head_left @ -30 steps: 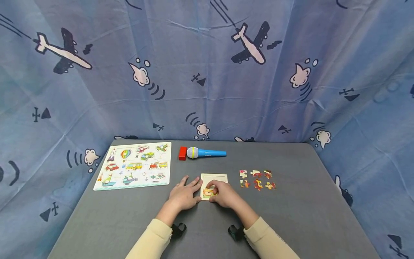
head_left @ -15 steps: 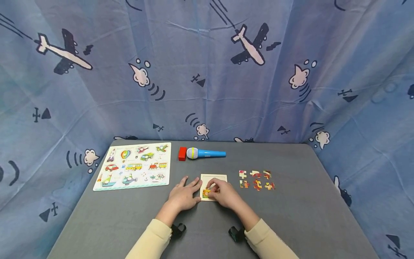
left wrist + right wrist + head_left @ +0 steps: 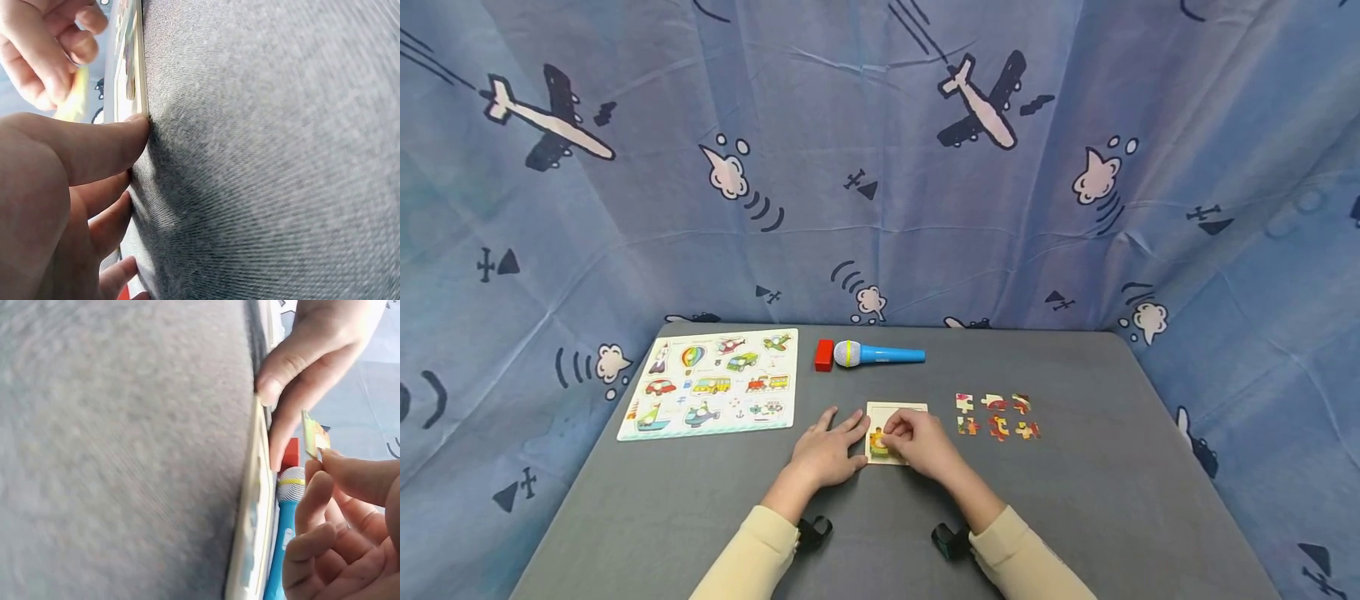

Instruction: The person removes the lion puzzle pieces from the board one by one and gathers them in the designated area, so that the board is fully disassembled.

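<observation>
Over the small wooden puzzle tray (image 3: 898, 406), my right hand (image 3: 927, 448) pinches a yellow and green puzzle piece (image 3: 310, 439) between thumb and fingertips. The right wrist view shows this piece tilted on edge and apart from the tray. My left hand (image 3: 824, 454) lies spread on the cloth at the tray's left side, its thumb (image 3: 128, 140) touching the near left corner. Part of the tray's inside is hidden behind my right hand.
To the right lie several loose puzzle pieces (image 3: 997, 428) in two rows. A red block (image 3: 823, 355) and a blue toy microphone (image 3: 887, 355) are beyond the tray. At the left is a picture board (image 3: 707, 385) with vehicles. A printed curtain (image 3: 880, 167) hangs behind the table.
The puzzle piece has gone from lying low in the tray to being tilted up in my right hand, near the tray's left side. My left hand has stayed in place.
</observation>
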A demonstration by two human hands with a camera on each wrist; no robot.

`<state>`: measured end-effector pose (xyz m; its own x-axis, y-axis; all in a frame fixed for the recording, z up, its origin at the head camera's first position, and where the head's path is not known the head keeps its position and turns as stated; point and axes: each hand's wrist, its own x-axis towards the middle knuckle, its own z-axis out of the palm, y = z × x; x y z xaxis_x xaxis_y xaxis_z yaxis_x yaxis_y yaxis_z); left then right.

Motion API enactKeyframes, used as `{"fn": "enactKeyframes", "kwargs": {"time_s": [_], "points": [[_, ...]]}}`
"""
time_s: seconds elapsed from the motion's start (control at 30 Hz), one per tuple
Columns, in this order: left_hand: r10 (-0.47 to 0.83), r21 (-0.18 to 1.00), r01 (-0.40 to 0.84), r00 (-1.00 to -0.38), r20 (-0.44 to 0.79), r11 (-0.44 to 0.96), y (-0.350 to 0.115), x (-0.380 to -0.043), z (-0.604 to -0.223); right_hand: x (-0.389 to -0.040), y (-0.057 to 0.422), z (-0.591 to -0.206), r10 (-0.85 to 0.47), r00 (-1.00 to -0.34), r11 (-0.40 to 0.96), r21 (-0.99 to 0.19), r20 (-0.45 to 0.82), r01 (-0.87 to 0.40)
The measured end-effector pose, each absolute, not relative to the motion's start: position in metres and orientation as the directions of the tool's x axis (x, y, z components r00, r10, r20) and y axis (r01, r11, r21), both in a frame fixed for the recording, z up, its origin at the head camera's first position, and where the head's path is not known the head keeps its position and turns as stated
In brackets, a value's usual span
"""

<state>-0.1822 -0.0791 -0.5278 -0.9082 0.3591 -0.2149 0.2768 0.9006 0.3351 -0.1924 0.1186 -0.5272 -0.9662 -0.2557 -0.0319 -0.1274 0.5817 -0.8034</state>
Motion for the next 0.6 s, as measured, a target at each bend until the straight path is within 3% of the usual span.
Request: {"fn": "enactKeyframes", "kwargs": {"time_s": [0.6], "points": [[0.362, 0.338, 0.275, -0.903, -0.231, 0.9, -0.08, -0.184, -0.529, -0.178, 0.161, -0.501, -0.138, -0.99, 0.545, -0.835, -0.003, -0.073]]}}
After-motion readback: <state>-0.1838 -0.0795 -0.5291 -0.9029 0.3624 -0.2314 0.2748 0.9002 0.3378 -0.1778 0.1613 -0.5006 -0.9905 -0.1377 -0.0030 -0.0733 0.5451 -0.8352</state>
